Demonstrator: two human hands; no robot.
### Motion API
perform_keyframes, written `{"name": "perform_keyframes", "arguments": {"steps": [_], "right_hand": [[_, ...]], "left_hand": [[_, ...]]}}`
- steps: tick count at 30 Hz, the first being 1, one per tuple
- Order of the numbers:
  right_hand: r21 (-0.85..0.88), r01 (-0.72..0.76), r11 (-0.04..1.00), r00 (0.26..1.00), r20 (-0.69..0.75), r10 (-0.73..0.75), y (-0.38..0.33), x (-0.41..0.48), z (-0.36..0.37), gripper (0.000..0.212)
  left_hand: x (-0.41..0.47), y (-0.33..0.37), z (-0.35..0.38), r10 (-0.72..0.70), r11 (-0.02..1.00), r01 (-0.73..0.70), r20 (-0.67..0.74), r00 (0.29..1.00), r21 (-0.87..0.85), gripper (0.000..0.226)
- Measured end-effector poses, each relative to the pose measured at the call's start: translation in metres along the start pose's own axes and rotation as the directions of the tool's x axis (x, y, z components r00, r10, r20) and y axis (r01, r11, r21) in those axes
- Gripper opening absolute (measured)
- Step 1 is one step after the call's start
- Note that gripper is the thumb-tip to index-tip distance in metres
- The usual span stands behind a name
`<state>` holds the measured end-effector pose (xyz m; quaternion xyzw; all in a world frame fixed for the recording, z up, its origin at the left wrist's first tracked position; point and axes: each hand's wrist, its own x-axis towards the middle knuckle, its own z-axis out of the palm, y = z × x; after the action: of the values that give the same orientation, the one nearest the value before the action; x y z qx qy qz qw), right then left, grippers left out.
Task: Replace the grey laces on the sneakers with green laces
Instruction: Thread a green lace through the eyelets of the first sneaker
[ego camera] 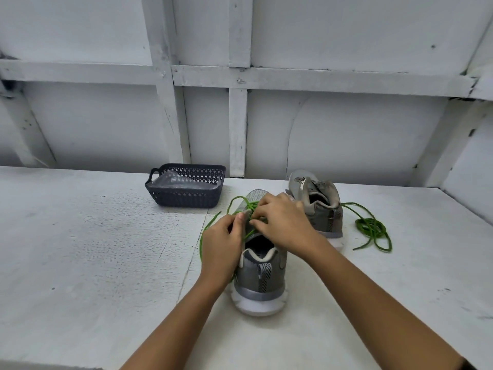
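1. Sneakers, two of them, grey with white soles, stand on the white table (93, 249).
2. The near sneaker (260, 273) is in the middle, with its heel toward the person and its toe pointing away.
3. A green lace (202, 240) is partly threaded on the front of this shoe. One loop sticks up by the toe, and a long end hangs down the left side of the shoe.
4. The left hand (222, 241) is at the left side of the shoe's opening. Its thumb and fingers are curled, and its grip pinches the green lace by the lace holes.
5. The right hand (282, 220) reaches over the shoe from the right. Its fingers are bent down, and its grip also holds the green lace, just beside the left hand.
6. The far sneaker (320, 206) stands behind and to the right, just beside the right hand. No lace shows in its holes.
7. A second green lace (359, 225) lies on the table to the right of the far sneaker, in a loose bunch. One end runs back toward that shoe.
8. A dark basket (184, 198) with little holes in its sides sits to the left, near the back of the table. Something clear and shiny (184, 181) lies inside it.
9. A white wall (346, 142) with white wooden bars is behind the table.
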<state>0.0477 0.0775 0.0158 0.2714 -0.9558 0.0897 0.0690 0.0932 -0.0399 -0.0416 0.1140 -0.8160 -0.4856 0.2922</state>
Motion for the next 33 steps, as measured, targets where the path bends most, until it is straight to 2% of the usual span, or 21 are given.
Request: {"name": "perform_keyframes", "arguments": {"steps": [2, 3, 4, 5, 6, 7, 8, 9, 10, 11, 13, 15, 16, 17, 19, 22, 25, 28, 30, 33], "right_hand": [[0.130, 0.023, 0.991, 0.996, -0.088, -0.012, 0.003, -0.002, 0.005, 0.018], [0.297, 0.031, 0.954, 0.991, -0.136, 0.011, 0.005, -0.005, 0.004, 0.014], [0.516, 0.036, 0.856, 0.987, -0.154, 0.052, 0.008, -0.009, 0.000, 0.018], [0.717, 0.036, 0.696, 0.987, -0.133, 0.086, 0.010, -0.013, -0.006, 0.025], [0.845, 0.036, 0.534, 0.990, -0.102, 0.095, 0.013, -0.018, -0.013, 0.030], [0.905, 0.032, 0.424, 0.993, -0.078, 0.092, 0.017, -0.023, -0.020, 0.032], [0.934, 0.029, 0.357, 0.994, -0.065, 0.088, 0.021, -0.026, -0.026, 0.032], [0.941, 0.022, 0.338, 0.995, -0.053, 0.083, 0.024, -0.030, -0.031, 0.031], [0.934, 0.003, 0.358, 0.996, -0.035, 0.084, 0.026, -0.030, -0.032, 0.029], [0.907, -0.022, 0.421, 0.995, -0.019, 0.094, 0.026, -0.032, -0.035, 0.025], [0.760, -0.046, 0.649, 0.993, -0.033, 0.109, 0.021, -0.029, -0.031, 0.019], [0.450, -0.010, 0.893, 0.996, -0.078, 0.050, 0.018, -0.021, -0.022, 0.016], [0.259, 0.007, 0.966, 0.997, -0.070, 0.012, 0.014, -0.018, -0.016, 0.021], [0.114, 0.007, 0.993, 0.999, -0.044, -0.002, 0.011, -0.015, -0.012, 0.028], [0.005, -0.011, 1.000, 1.000, -0.011, 0.011, 0.004, -0.011, -0.007, 0.033], [0.043, 0.003, 0.999, 0.999, -0.034, -0.001, 0.002, -0.008, -0.002, 0.028], [0.212, 0.049, 0.976, 0.993, -0.118, -0.024, 0.008, -0.012, -0.003, 0.017], [0.470, 0.127, 0.874, 0.989, -0.127, -0.075, 0.014, -0.027, -0.012, 0.011], [0.609, 0.101, 0.787, 0.994, -0.102, -0.049, 0.019, -0.040, -0.018, 0.014], [0.679, 0.041, 0.733, 0.999, -0.052, -0.008, 0.020, -0.048, -0.023, 0.015]], "left_hand": [[0.000, -0.001, 0.000, 0.005, 1.000, -0.005, 0.003, 1.000, -0.005, 0.032], [0.000, -0.001, 0.000, 0.011, 1.000, -0.011, 0.003, 1.000, -0.008, 0.032], [0.001, 0.000, 0.000, 0.016, 1.000, -0.016, 0.002, 1.000, -0.012, 0.033], [0.001, 0.000, 0.001, 0.019, 1.000, -0.019, 0.001, 1.000, -0.019, 0.034], [0.001, 0.000, 0.001, 0.020, 0.999, -0.020, 0.000, 1.000, -0.028, 0.034], [0.000, 0.000, 0.001, 0.019, 0.999, -0.019, -0.001, 1.000, -0.037, 0.035], [0.000, 0.000, 0.001, 0.019, 0.999, -0.019, -0.001, 1.000, -0.043, 0.035], [-0.001, -0.001, 0.002, 0.017, 0.999, -0.017, 0.001, 1.000, -0.046, 0.034], [-0.001, -0.001, 0.003, 0.014, 0.999, -0.014, 0.003, 1.000, -0.044, 0.032], [-0.001, -0.001, 0.003, 0.011, 0.999, -0.011, 0.005, 1.000, -0.043, 0.031], [-0.001, -0.002, 0.003, 0.006, 0.999, -0.006, 0.005, 1.000, -0.047, 0.031], [-0.001, -0.002, 0.003, 0.003, 0.998, -0.002, 0.011, 1.000, -0.060, 0.029], [-0.001, -0.001, 0.003, 0.002, 0.998, -0.001, 0.015, 1.000, -0.066, 0.028], [-0.001, -0.001, 0.003, 0.003, 0.997, -0.001, 0.017, 1.000, -0.071, 0.027], [-0.001, 0.000, 0.003, 0.008, 0.997, -0.007, 0.015, 1.000, -0.071, 0.027], [0.000, -0.001, 0.004, 0.006, 0.998, -0.004, 0.022, 1.000, -0.063, 0.026], [0.001, 0.000, 0.004, 0.000, 0.998, 0.002, 0.029, 1.000, -0.056, 0.029], [0.001, 0.000, 0.002, -0.005, 0.998, 0.007, 0.026, 1.000, -0.063, 0.031], [0.001, 0.001, 0.001, 0.000, 0.998, 0.002, 0.044, 0.999, -0.056, 0.031], [0.002, 0.001, -0.002, -0.002, 0.998, 0.006, 0.069, 0.998, -0.056, 0.026]]}}
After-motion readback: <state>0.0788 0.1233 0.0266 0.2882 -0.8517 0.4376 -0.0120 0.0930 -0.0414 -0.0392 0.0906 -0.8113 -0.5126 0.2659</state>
